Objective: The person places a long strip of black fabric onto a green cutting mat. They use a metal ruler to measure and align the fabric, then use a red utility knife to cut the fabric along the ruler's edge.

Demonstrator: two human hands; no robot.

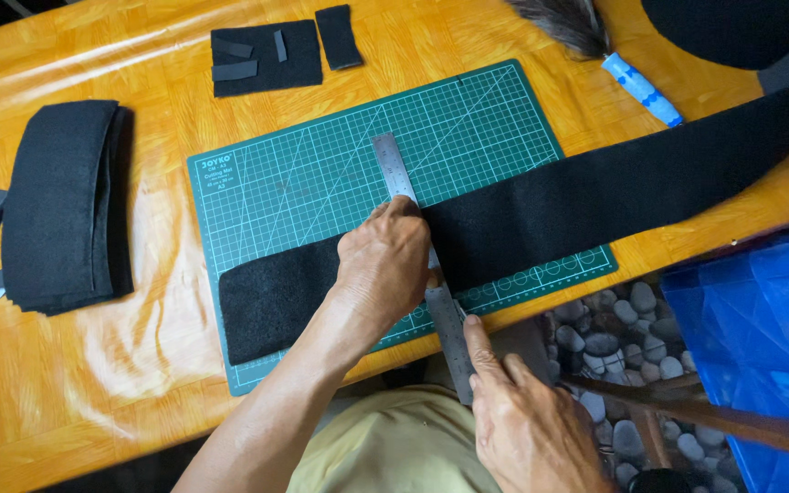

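A green cutting mat [321, 173] lies on an orange wooden table [66, 383], and everything else sits in relation to it. A long strip of black felt [577, 201] runs across the mat's near half, from the mat's near left corner out past its right edge and on toward the table's far right. A steel ruler [394, 164] crosses the strip at about its middle, its far end on the mat's grid, its near end overhanging the mat's near edge and the table.

The left hand [385, 260] presses down on the ruler where it crosses the felt — fingers curled and bunched over the metal, not wrapped around anything. The right hand [527, 424] is off the mat's near edge, its thumb touching the ruler's near end; whether its other fingers grip anything I cannot tell.

Left of the mat rests a folded stack of black felt [61, 205]. Beyond the mat's far edge lie small black felt offcuts [267, 55]. Past its far right corner — a brush with dark bristles and a blue-and-white handle [636, 87].
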